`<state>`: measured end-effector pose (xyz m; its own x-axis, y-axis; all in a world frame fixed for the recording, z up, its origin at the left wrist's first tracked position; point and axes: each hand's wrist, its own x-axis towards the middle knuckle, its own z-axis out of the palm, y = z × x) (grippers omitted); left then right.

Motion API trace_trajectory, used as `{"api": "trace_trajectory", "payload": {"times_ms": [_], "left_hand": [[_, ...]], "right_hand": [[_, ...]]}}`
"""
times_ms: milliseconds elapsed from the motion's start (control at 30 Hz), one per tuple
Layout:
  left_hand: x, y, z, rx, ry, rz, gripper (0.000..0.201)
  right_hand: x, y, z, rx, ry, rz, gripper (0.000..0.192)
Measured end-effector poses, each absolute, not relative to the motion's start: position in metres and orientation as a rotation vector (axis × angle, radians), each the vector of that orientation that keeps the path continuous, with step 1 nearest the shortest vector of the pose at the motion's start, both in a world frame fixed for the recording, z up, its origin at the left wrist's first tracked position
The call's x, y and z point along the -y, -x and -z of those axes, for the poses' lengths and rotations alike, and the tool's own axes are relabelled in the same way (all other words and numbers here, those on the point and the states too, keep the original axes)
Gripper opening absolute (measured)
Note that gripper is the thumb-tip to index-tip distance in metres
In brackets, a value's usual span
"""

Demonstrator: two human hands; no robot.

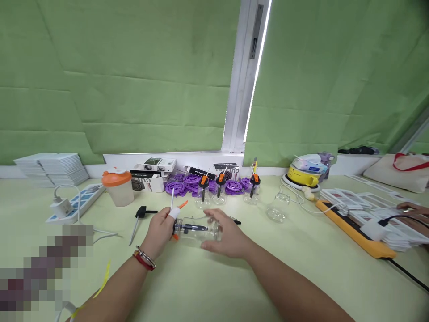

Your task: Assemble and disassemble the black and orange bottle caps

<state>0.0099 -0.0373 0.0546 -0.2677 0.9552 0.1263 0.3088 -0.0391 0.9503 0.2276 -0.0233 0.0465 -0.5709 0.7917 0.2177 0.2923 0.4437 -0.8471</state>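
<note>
A clear glass bottle [197, 230] lies sideways between my hands above the pale green table [208, 286]. My right hand [225, 235] wraps around its body. My left hand [161, 232] grips the orange-and-white cap piece [174, 213] at the bottle's mouth, with a white straw and an orange tip sticking up. A dark stick shows inside the bottle. Three similar bottles with orange tops [219, 190] stand upright behind my hands.
An empty clear jar [278, 208] stands at right. Purple plastic parts [187, 184], small boxes, an orange-lidded cup [117, 187], a power strip [75, 203], a black brush [140, 215], a yellow device [304, 175] and an orange strip [355, 232] lie around. Another person's hand [414, 213] rests far right.
</note>
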Motion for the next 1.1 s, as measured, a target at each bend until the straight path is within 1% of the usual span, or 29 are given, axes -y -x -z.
{"api": "trace_trajectory", "payload": {"times_ms": [67, 100, 167, 267, 333, 400, 467, 533, 633, 767, 900, 1000, 1067, 1100], "left_hand": [[0.033, -0.005, -0.056, -1.614, -1.109, -1.357, 0.035], [0.031, -0.002, -0.057, -1.607, -1.025, -1.382, 0.034], [0.028, 0.003, -0.058, -1.597, -0.963, -1.425, 0.034], [0.025, 0.008, -0.055, -1.566, -0.918, -1.512, 0.031], [0.023, 0.009, -0.051, -1.516, -0.91, -1.55, 0.029], [0.021, 0.008, -0.048, -1.456, -0.921, -1.569, 0.028], [0.021, 0.007, -0.046, -1.406, -0.954, -1.565, 0.029], [0.022, 0.004, -0.045, -1.381, -0.993, -1.548, 0.029], [0.027, -0.001, -0.047, -1.37, -1.037, -1.499, 0.029], [0.033, -0.008, -0.051, -1.369, -1.054, -1.423, 0.028], [0.037, -0.012, -0.052, -1.375, -1.098, -1.343, 0.03], [0.038, -0.013, -0.054, -1.375, -1.127, -1.3, 0.031], [0.041, -0.015, -0.057, -1.368, -1.117, -1.282, 0.032], [0.043, -0.018, -0.059, -1.357, -1.107, -1.268, 0.033]], "right_hand": [[0.023, -0.231, -0.05, 2.265, 0.733, -0.507, 0.072], [0.022, -0.234, -0.052, 2.317, 0.653, -0.311, 0.07], [0.019, -0.242, -0.055, 2.353, 0.585, -0.11, 0.066], [0.014, -0.267, -0.054, 2.26, 0.763, -0.078, 0.064], [0.011, -0.291, -0.047, 2.101, 1.006, -0.079, 0.063], [0.01, -0.317, -0.033, 1.85, 1.315, -0.1, 0.068], [0.009, -0.341, -0.017, 1.579, 1.593, -0.218, 0.07], [0.008, -0.36, -0.001, 1.401, 1.75, -0.354, 0.074], [0.006, -0.377, 0.014, 1.352, 1.804, -0.391, 0.078], [-0.006, -0.385, 0.021, 1.499, 1.836, -0.217, 0.077], [-0.025, -0.392, 0.025, 1.512, 1.876, -0.135, 0.076], [-0.029, -0.393, 0.022, 1.446, 1.937, -0.048, 0.087], [-0.021, -0.385, 0.016, 1.396, 1.909, 0.097, 0.094], [-0.013, -0.376, 0.011, 1.41, 1.833, 0.187, 0.093]]}}
